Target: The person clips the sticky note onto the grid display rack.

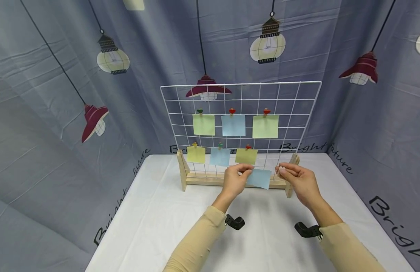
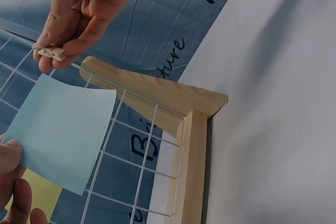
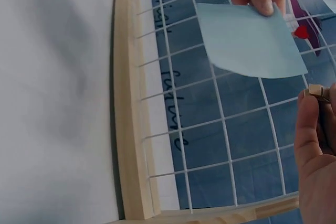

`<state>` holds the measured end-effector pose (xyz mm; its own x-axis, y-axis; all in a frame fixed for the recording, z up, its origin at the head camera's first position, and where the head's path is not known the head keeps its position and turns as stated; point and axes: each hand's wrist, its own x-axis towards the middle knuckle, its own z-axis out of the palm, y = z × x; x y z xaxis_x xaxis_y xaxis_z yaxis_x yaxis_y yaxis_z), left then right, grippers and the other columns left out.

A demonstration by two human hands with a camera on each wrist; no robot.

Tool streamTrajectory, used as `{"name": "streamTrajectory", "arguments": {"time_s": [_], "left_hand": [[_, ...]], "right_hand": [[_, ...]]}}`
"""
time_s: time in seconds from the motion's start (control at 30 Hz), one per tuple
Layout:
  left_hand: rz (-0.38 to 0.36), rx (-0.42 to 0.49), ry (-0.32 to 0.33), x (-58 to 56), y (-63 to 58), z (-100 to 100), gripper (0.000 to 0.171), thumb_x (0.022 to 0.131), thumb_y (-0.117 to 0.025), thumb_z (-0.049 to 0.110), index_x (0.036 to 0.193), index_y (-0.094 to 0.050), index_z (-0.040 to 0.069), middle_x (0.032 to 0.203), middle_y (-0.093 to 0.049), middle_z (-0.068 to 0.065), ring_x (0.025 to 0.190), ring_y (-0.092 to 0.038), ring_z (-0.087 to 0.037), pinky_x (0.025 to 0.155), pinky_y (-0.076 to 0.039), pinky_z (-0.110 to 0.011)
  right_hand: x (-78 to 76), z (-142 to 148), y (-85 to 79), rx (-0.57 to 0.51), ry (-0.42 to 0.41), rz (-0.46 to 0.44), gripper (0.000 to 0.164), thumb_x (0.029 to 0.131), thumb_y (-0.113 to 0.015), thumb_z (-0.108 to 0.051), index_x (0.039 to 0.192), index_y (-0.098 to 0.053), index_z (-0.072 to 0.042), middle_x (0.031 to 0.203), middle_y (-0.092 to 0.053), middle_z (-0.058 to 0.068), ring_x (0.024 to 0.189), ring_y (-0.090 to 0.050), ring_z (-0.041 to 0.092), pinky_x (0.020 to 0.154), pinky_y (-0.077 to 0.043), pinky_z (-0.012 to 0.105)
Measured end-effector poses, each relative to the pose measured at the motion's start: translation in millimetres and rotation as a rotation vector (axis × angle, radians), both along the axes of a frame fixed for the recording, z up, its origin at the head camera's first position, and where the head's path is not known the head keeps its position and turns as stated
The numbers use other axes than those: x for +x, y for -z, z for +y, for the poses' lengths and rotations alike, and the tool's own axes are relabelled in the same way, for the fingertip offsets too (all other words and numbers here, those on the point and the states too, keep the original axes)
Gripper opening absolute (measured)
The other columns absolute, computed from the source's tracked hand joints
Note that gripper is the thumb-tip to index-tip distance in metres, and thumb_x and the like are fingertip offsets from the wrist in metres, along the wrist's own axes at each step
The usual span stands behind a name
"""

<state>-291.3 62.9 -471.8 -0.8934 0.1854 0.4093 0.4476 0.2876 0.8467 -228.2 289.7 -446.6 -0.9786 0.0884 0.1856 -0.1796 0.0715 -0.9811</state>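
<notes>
Between thumb and fingers, my left hand [image 1: 235, 179] pinches a blue paper note [image 1: 259, 178] by its left edge, in front of the lower right part of a white wire grid [image 1: 284, 128]. To the right of the note, my right hand [image 1: 300, 183] holds a small wooden clothespin [image 2: 52, 53] in its fingertips; the right wrist view shows the clothespin [image 3: 316, 91] too. The note and the clothespin are apart. Just above the left hand hangs a yellow note [image 1: 246, 156] under a peg with a red heart [image 1: 248, 146].
The grid stands in a wooden base [image 1: 204, 180] on a white table [image 1: 155, 226]. More notes hang clipped in two rows, among them a green one [image 1: 265, 126] and a blue one [image 1: 233, 125]. A grey-blue curtain [image 1: 142, 113] printed with lamps surrounds the table.
</notes>
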Motion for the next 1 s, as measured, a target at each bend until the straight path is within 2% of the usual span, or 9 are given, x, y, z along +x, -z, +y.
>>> {"name": "streamTrajectory", "arguments": {"time_s": [0.17,0.27,0.47,0.63,0.73,0.87,1.0], "left_hand": [[-0.020,-0.001,-0.005,-1.7,0.2,5.3,0.012,0.096,-0.074,0.015,0.104,-0.082,0.018,0.097,-0.078,0.004,0.084,-0.061,-0.001,0.068,-0.048,-0.018],[-0.022,0.007,-0.006,-2.9,-0.2,9.8,0.012,0.096,-0.074,0.015,0.104,-0.082,0.018,0.098,-0.078,0.004,0.085,-0.062,0.000,0.069,-0.050,-0.018],[-0.024,-0.002,-0.036,-4.8,-3.9,19.7,0.012,0.095,-0.075,0.017,0.102,-0.083,0.022,0.096,-0.079,0.007,0.080,-0.061,0.002,0.066,-0.048,-0.018],[-0.019,0.004,-0.043,-7.2,-8.6,28.4,0.013,0.096,-0.074,0.015,0.104,-0.083,0.019,0.099,-0.080,0.005,0.078,-0.059,0.002,0.063,-0.046,-0.017],[-0.017,0.003,-0.055,-9.0,-9.7,33.4,0.014,0.096,-0.073,0.014,0.104,-0.083,0.019,0.100,-0.080,0.004,0.077,-0.059,0.003,0.062,-0.045,-0.016],[-0.007,-0.003,-0.069,-12.9,-8.7,40.4,0.014,0.097,-0.073,0.014,0.107,-0.082,0.017,0.100,-0.080,0.003,0.080,-0.063,0.003,0.065,-0.047,-0.016],[-0.015,0.012,-0.108,-15.9,-7.1,45.9,0.007,0.096,-0.074,0.015,0.101,-0.079,0.015,0.092,-0.081,0.003,0.080,-0.066,0.002,0.070,-0.048,-0.017]], "right_hand": [[-4.1,-1.1,-5.1,-0.084,-0.032,0.050,0.044,0.098,-0.070,-0.011,0.132,-0.059,0.015,0.106,-0.078,-0.013,0.097,-0.074,0.001,0.086,-0.057,0.017],[-6.0,-0.9,-7.2,-0.097,-0.030,0.068,0.039,0.098,-0.070,-0.010,0.129,-0.063,0.013,0.105,-0.078,-0.012,0.097,-0.073,0.001,0.086,-0.057,0.017],[-7.9,0.0,-10.9,0.004,0.053,0.033,0.038,0.097,-0.073,-0.016,0.129,-0.068,0.005,0.104,-0.073,-0.022,0.095,-0.068,-0.003,0.084,-0.055,0.011],[-9.7,1.0,-14.3,0.117,0.135,0.024,0.042,0.098,-0.073,-0.021,0.130,-0.067,0.006,0.101,-0.069,-0.027,0.096,-0.064,-0.005,0.084,-0.052,0.008],[-11.9,1.1,-16.3,0.142,0.184,0.023,0.043,0.098,-0.073,-0.022,0.129,-0.067,0.006,0.099,-0.068,-0.029,0.099,-0.062,-0.006,0.084,-0.051,0.007],[-15.2,2.3,-18.3,0.116,0.243,0.013,0.041,0.098,-0.073,-0.023,0.128,-0.069,0.005,0.097,-0.068,-0.030,0.101,-0.061,-0.008,0.085,-0.049,0.005],[-18.9,3.8,-19.8,0.007,0.254,0.003,0.036,0.096,-0.075,-0.018,0.126,-0.071,0.002,0.094,-0.071,-0.027,0.096,-0.063,-0.004,0.083,-0.050,0.006]]}}
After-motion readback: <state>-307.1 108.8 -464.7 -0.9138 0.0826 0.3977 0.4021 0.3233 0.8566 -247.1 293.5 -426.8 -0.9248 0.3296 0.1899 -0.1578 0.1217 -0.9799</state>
